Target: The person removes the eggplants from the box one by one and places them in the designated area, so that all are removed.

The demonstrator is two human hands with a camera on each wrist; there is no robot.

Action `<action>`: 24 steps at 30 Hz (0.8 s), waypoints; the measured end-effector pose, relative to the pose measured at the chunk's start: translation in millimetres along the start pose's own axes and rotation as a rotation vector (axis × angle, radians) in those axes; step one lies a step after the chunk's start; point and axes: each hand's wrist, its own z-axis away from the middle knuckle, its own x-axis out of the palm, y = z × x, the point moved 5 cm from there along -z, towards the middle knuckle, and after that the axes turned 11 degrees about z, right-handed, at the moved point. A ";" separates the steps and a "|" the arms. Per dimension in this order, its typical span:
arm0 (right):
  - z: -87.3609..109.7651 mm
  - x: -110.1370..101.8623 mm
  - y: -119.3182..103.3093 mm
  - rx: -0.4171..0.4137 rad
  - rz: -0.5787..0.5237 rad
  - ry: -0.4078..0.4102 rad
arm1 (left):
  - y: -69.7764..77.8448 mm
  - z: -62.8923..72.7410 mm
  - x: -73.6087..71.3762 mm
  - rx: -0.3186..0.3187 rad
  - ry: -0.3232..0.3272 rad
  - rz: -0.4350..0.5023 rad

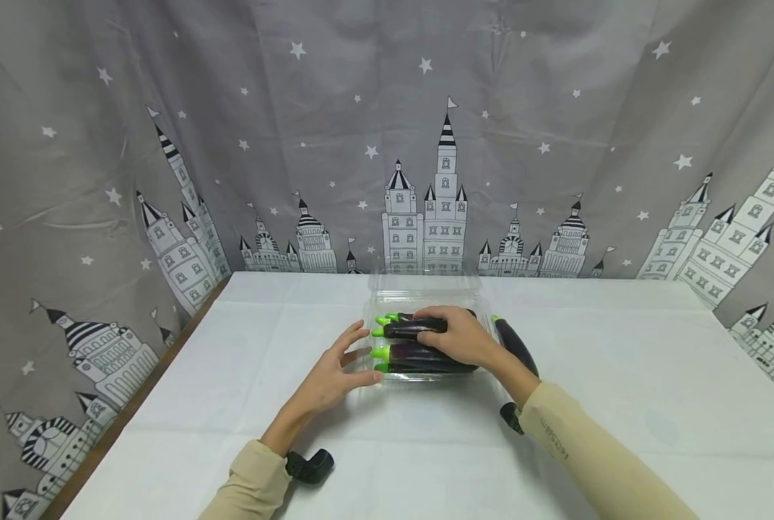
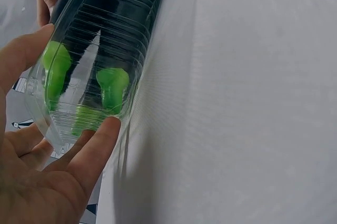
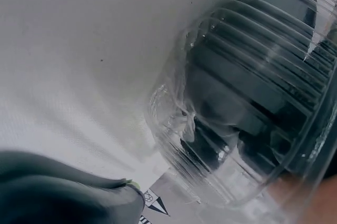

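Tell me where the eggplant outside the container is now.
In the head view, that eggplant lies on the white table, just right of the clear container.

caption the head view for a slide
Right hand grips an eggplant in a clear plastic container, left hand at its end

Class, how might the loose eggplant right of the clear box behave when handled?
The eggplant would probably roll or swivel when nudged, given its long, rounded shape. The sheen on its skin suggests it may be slippery. Its plump outline suggests it stays fairly stiff when lifted.
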 end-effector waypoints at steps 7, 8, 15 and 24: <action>1.0 -0.7 0.1 0.006 -0.008 -0.007 | 0.9 -0.9 0.6 -0.007 -0.008 0.009; 1.0 -0.7 -0.1 0.009 -0.008 -0.005 | 1.3 -0.8 0.7 -0.009 -0.009 0.010; 0.8 -0.1 -0.2 0.053 -0.005 0.024 | 1.8 -0.4 0.4 -0.012 -0.003 0.015; -1.2 1.0 1.2 0.078 0.005 0.048 | 1.9 1.4 0.0 0.001 -0.008 0.025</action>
